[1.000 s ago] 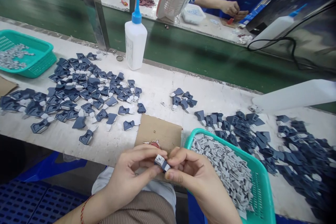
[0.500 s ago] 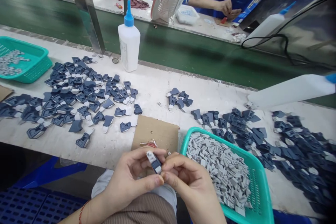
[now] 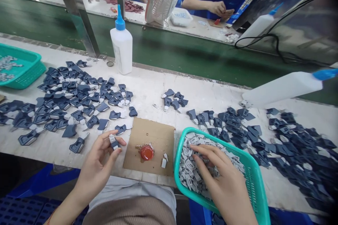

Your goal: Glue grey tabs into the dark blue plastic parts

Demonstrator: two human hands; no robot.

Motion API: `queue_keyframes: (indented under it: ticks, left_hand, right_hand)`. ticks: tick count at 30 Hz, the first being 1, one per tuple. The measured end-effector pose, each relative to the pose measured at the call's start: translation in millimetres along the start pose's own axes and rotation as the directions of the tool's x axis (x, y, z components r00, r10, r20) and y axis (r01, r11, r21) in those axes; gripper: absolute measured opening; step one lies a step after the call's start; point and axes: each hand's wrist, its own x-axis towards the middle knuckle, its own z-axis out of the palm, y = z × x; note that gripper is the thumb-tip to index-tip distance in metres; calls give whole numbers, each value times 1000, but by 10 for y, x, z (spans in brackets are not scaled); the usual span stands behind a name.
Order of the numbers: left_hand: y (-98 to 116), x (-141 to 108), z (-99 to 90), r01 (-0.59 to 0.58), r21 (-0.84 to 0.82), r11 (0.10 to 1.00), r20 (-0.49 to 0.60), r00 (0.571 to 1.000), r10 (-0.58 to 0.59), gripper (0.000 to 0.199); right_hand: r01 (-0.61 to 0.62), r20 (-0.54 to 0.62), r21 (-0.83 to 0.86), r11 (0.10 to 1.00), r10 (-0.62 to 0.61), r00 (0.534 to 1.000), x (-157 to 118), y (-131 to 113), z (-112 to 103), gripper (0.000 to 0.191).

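My left hand (image 3: 101, 160) is closed around a small dark blue and light grey plastic part (image 3: 114, 142), held between thumb and fingers above the table's front edge. Over the green basket (image 3: 180, 179) my right hand (image 3: 221, 174) reaches down, its fingertips among the small grey plastic pieces (image 3: 188, 164). Thumb and forefinger are a little apart there, and nothing shows between them. A cardboard sheet (image 3: 134, 163) lies between the hands. On it are a red cap-like disc (image 3: 147, 152) in a wet patch and a loose grey piece (image 3: 164, 162).
Dark blue parts with grey ends form a pile (image 3: 76, 91) on the left and another pile (image 3: 295, 154) on the right. A white bottle (image 3: 123, 47) stands upright; another bottle (image 3: 282, 89) leans at the right. A second green basket (image 3: 29, 75) sits far left. People work across the divider.
My hands have moved apart. The left has gone left with the blue and grey part; the right has moved into the basket. The red disc and cardboard are now uncovered.
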Motion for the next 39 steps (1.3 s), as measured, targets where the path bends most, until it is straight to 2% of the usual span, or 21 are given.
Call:
queue_keyframes:
  ticks: [3, 6, 9, 12, 16, 18, 21, 23, 27, 30, 34, 39]
  left_hand:
    - [-86, 60, -136, -66, 317, 946, 56, 997, 51, 30]
    - [-109, 97, -193, -228, 561, 796, 116, 974, 197, 29]
    - [-86, 124, -192, -361, 685, 633, 181, 926, 332, 31]
    - [-11, 162, -162, -398, 770, 500, 192, 890, 413, 31]
    - [210, 295, -39, -441, 795, 416, 171, 822, 543, 25]
    - [361, 430, 92, -517, 742, 428, 228, 794, 564, 23]
    - [588, 718, 377, -605, 645, 467, 394, 787, 474, 26]
    - [711, 932, 601, -600, 649, 467, 445, 798, 407, 29]
    - [831, 1263, 1016, -556, 724, 408, 455, 830, 322, 33]
    - [831, 1359, 1220, -534, 737, 415, 442, 845, 303, 34]
    - [818, 1371, 1293, -488, 724, 488, 403, 873, 275, 35]
    - [882, 1372, 1129, -415, 598, 686, 363, 903, 229, 34]
  right_hand:
    - [108, 63, -51, 993, -105, 993, 29, 74, -14, 25]
    - [158, 125, -72, 985, -149, 981, 65, 84, -36, 25]
    - [153, 182, -78, 985, -137, 974, 93, 85, -62, 22]
    - [128, 199, -44, 991, -117, 973, 97, 96, -79, 24]
    - [92, 193, -20, 996, -87, 977, 80, 112, -74, 25]
    - [106, 180, -28, 994, -99, 979, 68, 107, -60, 24]
    - [144, 125, -68, 987, -135, 983, 40, 73, -22, 25]
    - [160, 77, -114, 981, -152, 985, 15, 37, 13, 25]
    - [157, -16, -206, 966, -164, 986, -28, -27, 82, 23]
    - [187, -44, -225, 956, -202, 978, -49, -30, 88, 22]
    - [251, -5, -202, 947, -257, 966, -66, 21, 23, 21]
    - [339, 63, -247, 908, -334, 941, -19, 64, -59, 24]
